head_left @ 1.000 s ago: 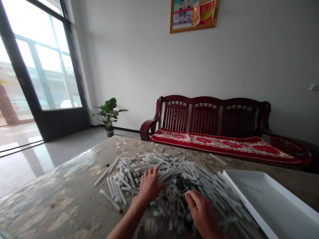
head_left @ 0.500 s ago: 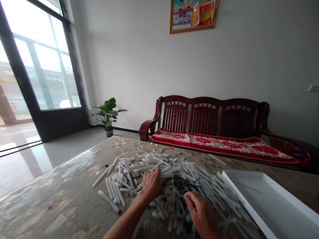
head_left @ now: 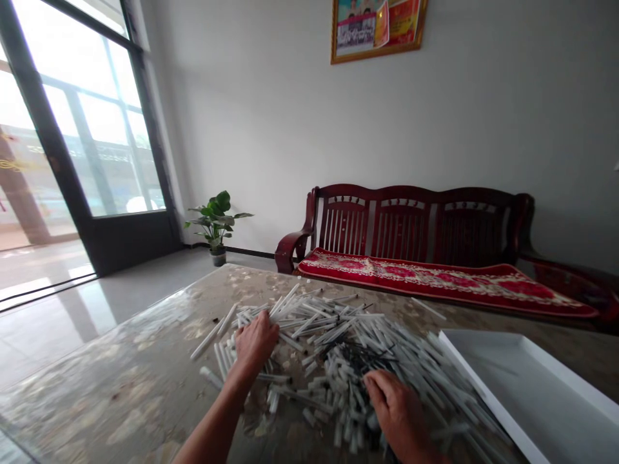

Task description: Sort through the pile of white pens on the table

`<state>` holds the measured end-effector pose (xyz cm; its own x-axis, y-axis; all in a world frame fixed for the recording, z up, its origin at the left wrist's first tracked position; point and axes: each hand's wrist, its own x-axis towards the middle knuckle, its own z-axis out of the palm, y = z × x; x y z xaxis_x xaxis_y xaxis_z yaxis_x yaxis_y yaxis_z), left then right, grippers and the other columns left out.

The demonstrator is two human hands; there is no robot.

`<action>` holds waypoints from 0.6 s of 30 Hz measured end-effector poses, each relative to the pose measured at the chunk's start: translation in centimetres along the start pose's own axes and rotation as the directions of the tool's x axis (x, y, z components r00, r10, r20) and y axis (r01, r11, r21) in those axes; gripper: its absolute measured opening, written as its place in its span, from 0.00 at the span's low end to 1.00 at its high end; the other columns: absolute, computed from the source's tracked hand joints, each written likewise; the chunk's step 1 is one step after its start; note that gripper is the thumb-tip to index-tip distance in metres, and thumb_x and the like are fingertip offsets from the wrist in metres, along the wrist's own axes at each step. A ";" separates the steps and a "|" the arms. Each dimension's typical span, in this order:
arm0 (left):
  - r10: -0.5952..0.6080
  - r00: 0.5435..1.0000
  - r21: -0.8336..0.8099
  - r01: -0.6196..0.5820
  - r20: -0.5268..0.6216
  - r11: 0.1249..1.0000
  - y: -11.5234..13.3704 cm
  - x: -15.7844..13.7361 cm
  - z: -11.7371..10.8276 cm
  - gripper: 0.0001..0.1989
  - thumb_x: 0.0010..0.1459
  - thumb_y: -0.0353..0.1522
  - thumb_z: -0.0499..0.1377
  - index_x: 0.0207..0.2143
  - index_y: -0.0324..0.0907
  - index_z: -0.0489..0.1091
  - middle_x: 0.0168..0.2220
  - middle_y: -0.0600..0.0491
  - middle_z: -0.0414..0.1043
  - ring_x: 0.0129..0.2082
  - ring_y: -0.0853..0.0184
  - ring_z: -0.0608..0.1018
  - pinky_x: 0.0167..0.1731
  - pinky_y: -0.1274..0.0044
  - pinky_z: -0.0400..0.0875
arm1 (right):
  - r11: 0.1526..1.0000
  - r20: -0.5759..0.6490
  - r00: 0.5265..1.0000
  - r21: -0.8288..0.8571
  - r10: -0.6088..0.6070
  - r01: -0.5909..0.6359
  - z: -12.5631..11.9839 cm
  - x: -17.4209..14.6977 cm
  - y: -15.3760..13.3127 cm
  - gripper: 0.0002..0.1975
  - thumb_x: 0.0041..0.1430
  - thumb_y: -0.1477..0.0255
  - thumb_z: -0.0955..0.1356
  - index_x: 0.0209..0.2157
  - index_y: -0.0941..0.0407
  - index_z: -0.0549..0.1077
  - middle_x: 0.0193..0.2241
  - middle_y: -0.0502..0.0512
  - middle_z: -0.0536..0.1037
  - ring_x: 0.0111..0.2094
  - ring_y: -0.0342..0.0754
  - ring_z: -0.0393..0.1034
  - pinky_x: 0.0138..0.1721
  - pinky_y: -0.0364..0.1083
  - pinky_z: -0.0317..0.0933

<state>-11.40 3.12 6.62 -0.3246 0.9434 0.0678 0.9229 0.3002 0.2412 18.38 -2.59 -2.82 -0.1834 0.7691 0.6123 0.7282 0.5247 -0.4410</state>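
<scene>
A spread-out heap of white pen barrels (head_left: 387, 341), mixed with short white caps (head_left: 338, 380) and thin dark sticks (head_left: 365, 354), covers the middle of the table. My left hand (head_left: 256, 338) is over the left part of the heap, its fingers closed on a few white pen barrels (head_left: 285, 304) that stick out past the fingertips, tilted up to the right. At the near side of the heap, beside the caps and dark sticks, is my right hand (head_left: 399, 409). Its thumb and fingers are pinched together; what they hold, if anything, is hidden.
A shallow white box (head_left: 546, 386) stands on the patterned table (head_left: 140, 361) to the right, touching or close to the heap. Behind the table is a dark red wooden bench (head_left: 396, 225) with a red floral cover. A potted plant (head_left: 218, 219) stands near the glass door (head_left: 97, 142).
My left hand has moved left from the heap's middle, and white barrels now jut from its fingers. My right hand has stayed almost in place. The view has shifted slightly.
</scene>
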 end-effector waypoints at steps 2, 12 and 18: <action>-0.031 1.000 0.013 0.031 -0.001 0.999 -0.9 0.3 0.4 0.15 0.62 0.34 0.48 0.48 0.39 0.67 0.51 0.39 0.76 0.54 0.53 0.76 0.52 0.64 0.63 | 1.000 -0.003 1.000 0.004 0.000 0.000 0.0 0.0 0.0 0.22 0.72 0.62 0.57 0.32 0.53 0.76 0.28 0.53 0.79 0.31 0.47 0.76 0.35 0.43 0.64; 0.077 0.975 0.010 -0.077 -0.209 0.997 -1.4 -0.3 3.2 0.30 0.55 0.27 0.55 0.62 0.44 0.63 0.61 0.42 0.64 0.59 0.50 0.68 0.57 0.61 0.60 | 0.999 -0.008 1.000 0.032 0.001 0.000 -0.1 0.0 0.0 0.20 0.72 0.62 0.58 0.32 0.53 0.76 0.28 0.52 0.79 0.30 0.47 0.76 0.34 0.42 0.64; 0.507 0.860 0.098 -0.501 -0.058 0.860 -0.6 -0.2 4.9 0.19 0.53 0.24 0.58 0.43 0.50 0.78 0.61 0.48 0.65 0.66 0.49 0.56 0.63 0.57 0.50 | 0.999 -0.044 0.999 0.027 -0.025 0.026 0.0 0.0 0.0 0.20 0.72 0.63 0.58 0.32 0.53 0.76 0.28 0.52 0.79 0.30 0.46 0.75 0.34 0.42 0.64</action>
<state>-10.89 3.46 1.70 0.1772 0.9552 0.2371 0.9765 -0.2007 0.0790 18.42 -2.56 -2.79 -0.1724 0.7391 0.6511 0.7053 0.5541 -0.4422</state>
